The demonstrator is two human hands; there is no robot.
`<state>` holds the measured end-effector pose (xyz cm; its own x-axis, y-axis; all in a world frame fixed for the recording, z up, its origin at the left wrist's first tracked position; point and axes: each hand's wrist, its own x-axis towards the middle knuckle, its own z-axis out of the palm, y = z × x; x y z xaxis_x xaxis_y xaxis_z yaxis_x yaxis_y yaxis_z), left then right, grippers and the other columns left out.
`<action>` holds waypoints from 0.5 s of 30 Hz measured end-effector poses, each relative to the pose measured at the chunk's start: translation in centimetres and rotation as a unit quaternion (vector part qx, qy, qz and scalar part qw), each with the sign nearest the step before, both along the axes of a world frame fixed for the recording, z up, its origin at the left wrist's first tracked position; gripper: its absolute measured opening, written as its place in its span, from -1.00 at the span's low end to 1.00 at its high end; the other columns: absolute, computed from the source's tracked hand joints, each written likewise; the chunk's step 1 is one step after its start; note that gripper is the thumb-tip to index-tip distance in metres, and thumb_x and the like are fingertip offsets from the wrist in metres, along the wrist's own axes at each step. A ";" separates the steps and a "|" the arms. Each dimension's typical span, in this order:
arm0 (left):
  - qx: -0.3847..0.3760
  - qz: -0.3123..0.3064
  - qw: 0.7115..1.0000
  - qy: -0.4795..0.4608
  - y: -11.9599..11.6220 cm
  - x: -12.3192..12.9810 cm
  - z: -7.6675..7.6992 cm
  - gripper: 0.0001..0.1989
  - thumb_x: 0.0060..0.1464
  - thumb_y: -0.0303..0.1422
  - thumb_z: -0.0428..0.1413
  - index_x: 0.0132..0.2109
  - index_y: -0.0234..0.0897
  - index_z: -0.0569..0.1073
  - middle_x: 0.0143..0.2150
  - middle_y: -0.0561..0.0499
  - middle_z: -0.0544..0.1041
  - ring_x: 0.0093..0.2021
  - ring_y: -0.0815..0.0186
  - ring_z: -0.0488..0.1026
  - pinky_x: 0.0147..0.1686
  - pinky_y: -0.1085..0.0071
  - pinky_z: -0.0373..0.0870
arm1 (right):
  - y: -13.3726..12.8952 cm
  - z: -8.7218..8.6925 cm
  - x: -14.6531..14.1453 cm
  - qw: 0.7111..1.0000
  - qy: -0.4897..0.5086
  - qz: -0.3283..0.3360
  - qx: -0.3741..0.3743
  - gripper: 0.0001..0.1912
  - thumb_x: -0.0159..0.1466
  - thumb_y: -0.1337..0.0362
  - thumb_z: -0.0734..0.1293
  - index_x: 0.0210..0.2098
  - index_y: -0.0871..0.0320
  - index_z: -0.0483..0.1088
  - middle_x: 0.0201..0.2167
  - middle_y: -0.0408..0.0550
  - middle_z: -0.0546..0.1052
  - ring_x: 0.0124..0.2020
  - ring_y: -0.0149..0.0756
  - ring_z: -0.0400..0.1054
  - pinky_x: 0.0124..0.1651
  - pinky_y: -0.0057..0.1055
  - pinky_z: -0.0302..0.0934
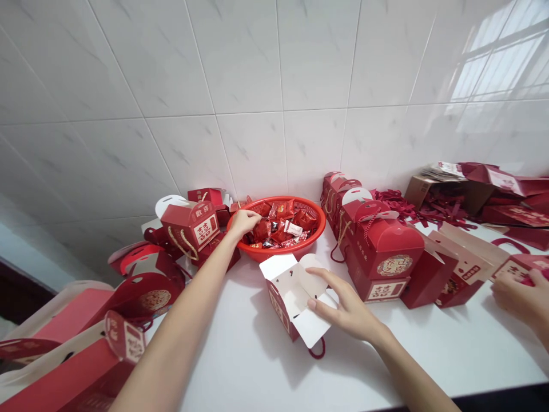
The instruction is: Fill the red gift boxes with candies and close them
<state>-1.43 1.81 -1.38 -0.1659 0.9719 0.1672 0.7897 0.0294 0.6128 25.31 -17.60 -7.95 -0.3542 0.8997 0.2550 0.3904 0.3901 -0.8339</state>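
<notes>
An open red carton (64, 375) lay nearest, at seven o'clock. The left hand (245, 222) pinched narrowly at ten o'clock in the red basket (278, 252), its hold unclear. The right hand's (343, 303) parted fingers touched the white-lined box (278, 309) at the basket's six o'clock.

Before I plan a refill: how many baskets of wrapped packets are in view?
1. The red basket sits near the tiled wall, between the stacked boxes and the row of boxes; the left hand reaches into it. Others may be hidden behind boxes.
</notes>
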 end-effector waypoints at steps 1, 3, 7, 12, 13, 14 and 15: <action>0.001 -0.006 1.000 -0.013 0.0 0.0 0.0 -0.82 0.00 -0.37 0.08 -0.41 -0.24 0.60 -0.47 0.03 0.61 -0.44 0.30 0.52 -0.48 0.49 0.32 | 0.0 0.0 0.0 1.000 -0.002 0.002 0.003 -0.44 0.31 0.04 0.35 0.25 0.06 0.29 0.29 0.08 0.40 0.26 0.06 0.32 0.25 -0.07 0.23; 0.003 -0.018 0.999 -0.032 0.0 -0.1 0.0 -0.76 0.01 -0.36 0.03 -0.43 -0.26 0.59 -0.56 0.05 0.55 -0.52 0.33 0.45 -0.52 0.49 0.29 | 0.0 0.0 -0.1 1.000 -0.005 0.005 0.006 -0.44 0.31 0.04 0.34 0.25 0.07 0.29 0.29 0.08 0.39 0.27 0.06 0.31 0.25 -0.08 0.23; -0.015 -0.052 0.998 -0.031 0.2 -0.3 0.6 -0.75 -0.01 -0.35 0.02 -0.46 -0.28 0.58 -0.55 0.05 0.54 -0.51 0.34 0.42 -0.53 0.51 0.25 | 0.2 -0.1 0.0 1.000 -0.009 0.004 -0.001 -0.43 0.31 0.04 0.34 0.26 0.07 0.28 0.31 0.09 0.38 0.28 0.06 0.30 0.26 -0.07 0.22; -0.123 -0.103 0.986 0.048 0.4 -0.2 1.1 -0.88 -0.30 -0.41 0.26 -0.66 -0.24 0.49 -0.68 0.06 0.44 -0.55 0.27 0.42 -0.55 0.46 0.23 | 0.1 -0.2 0.1 1.000 -0.017 0.002 -0.005 -0.43 0.32 0.03 0.35 0.26 0.04 0.28 0.31 0.09 0.38 0.29 0.07 0.28 0.28 -0.03 0.21; -0.141 -0.105 0.982 0.063 0.5 -0.1 1.0 -0.86 -0.37 -0.43 0.30 -0.68 -0.24 0.47 -0.70 0.04 0.43 -0.56 0.24 0.42 -0.55 0.44 0.24 | 0.1 -0.2 0.1 1.000 -0.018 0.003 -0.004 -0.43 0.32 0.03 0.34 0.26 0.04 0.28 0.31 0.09 0.37 0.30 0.07 0.28 0.28 -0.02 0.20; -0.152 -0.104 0.980 0.073 0.6 0.1 0.9 -0.85 -0.40 -0.44 0.32 -0.68 -0.24 0.47 -0.69 0.02 0.44 -0.55 0.21 0.44 -0.53 0.42 0.27 | 0.1 -0.2 0.1 1.000 -0.017 0.004 -0.003 -0.43 0.32 0.03 0.34 0.27 0.04 0.28 0.31 0.08 0.38 0.30 0.07 0.28 0.28 -0.02 0.20; -0.154 -0.102 0.979 0.080 0.7 0.4 0.8 -0.86 -0.42 -0.44 0.33 -0.65 -0.25 0.49 -0.67 -0.01 0.47 -0.53 0.17 0.47 -0.51 0.40 0.31 | 0.1 -0.2 0.1 1.000 -0.016 0.005 -0.002 -0.43 0.32 0.04 0.34 0.27 0.04 0.28 0.31 0.08 0.38 0.29 0.06 0.29 0.28 -0.02 0.20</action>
